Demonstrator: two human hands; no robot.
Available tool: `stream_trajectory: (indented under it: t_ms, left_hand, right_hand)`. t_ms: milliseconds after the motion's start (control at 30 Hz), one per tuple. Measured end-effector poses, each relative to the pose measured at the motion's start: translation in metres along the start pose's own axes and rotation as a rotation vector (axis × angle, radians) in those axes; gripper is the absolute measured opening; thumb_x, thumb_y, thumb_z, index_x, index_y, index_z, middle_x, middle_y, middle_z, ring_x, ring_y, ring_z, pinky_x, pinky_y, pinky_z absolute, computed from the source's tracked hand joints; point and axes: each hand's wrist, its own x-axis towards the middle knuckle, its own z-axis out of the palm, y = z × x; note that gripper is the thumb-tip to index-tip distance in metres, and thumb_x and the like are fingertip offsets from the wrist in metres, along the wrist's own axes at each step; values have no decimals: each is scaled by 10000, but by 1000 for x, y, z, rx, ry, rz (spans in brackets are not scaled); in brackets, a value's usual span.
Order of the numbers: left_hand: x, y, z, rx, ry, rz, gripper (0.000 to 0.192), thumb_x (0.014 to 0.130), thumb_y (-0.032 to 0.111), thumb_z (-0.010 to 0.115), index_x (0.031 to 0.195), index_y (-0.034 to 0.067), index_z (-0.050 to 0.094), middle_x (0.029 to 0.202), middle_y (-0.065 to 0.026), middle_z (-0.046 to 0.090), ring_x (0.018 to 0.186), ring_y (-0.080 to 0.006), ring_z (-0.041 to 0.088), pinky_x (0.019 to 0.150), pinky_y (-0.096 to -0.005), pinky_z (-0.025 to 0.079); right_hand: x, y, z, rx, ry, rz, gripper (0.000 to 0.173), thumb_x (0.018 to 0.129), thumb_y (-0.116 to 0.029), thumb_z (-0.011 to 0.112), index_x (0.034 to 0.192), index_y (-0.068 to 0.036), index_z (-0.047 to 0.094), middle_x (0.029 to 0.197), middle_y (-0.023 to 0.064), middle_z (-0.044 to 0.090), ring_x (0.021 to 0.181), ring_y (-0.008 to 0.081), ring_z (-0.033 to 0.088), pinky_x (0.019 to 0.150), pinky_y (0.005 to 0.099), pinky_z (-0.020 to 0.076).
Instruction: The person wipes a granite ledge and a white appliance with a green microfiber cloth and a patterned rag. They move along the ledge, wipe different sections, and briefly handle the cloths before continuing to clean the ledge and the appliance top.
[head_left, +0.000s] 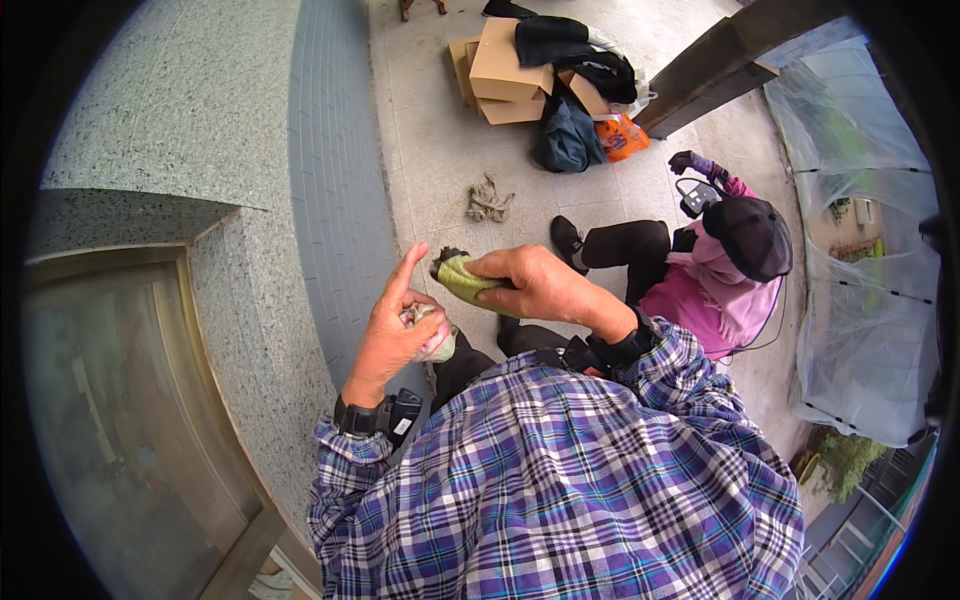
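In front of my chest, my right hand (529, 277) grips a green cloth-like bundle (466, 279) with a dark, ragged tip poking out of its far end. What is inside the bundle cannot be made out. My left hand (394, 330) is just to the left, its index finger pointing up and away. The other left fingers curl around a crumpled pale cloth (436, 339) with red and green patches. A small gap separates the left fingertip from the dark tip. Both forearms wear dark wrist straps over plaid sleeves.
A person in pink (705, 277) sits low at my right, one leg stretched towards me. A crumpled grey rag (490, 201) lies on the tiled floor. Farther off are cardboard boxes (506, 64), dark clothing and an orange bag (621, 138) beside a post (720, 67). A grey-tiled wall base (337, 165) runs along my left.
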Motion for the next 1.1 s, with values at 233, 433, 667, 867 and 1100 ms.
stream_trajectory:
  t_ms: [233,433,667,867,1100]
  left_hand:
    - [-1,-17,-10,-69,-234,-257,475,720,-5,704,1165,48,550,982,-16,587,899,-106,552,817,-254,460]
    - [-9,10,-14,6,-252,-58,261,718,-8,708,948,27,588,851,17,597,809,-79,551,752,-227,457]
    - [-2,20,-5,-163,-50,-213,228,789,47,679,993,2,590,904,-25,613,810,-85,563,727,-234,467]
    - [-1,8,-10,-317,-1,-210,281,829,71,634,1082,-25,558,959,-46,615,814,-106,582,730,-249,483]
    - [-13,15,-15,-443,67,-249,330,852,60,595,1161,-27,519,1068,-88,598,908,-148,591,812,-273,485]
  right_hand:
    - [-6,-1,14,13,-244,-52,413,732,-123,671,1138,-112,595,943,148,636,833,329,609,734,377,487]
    - [-8,11,-10,792,-459,24,429,874,-231,597,1264,-78,508,985,110,653,879,219,635,756,345,497]
    - [-4,47,45,1205,-349,240,442,857,-133,602,1269,-39,473,1169,64,580,1008,141,583,872,281,481]
    - [-15,52,46,1476,-430,321,516,876,-267,581,1326,-74,416,1273,51,513,1095,149,529,915,317,443]
    - [-16,57,57,1567,-438,256,491,913,-386,492,1299,-86,448,1291,57,502,1134,152,515,937,332,434]
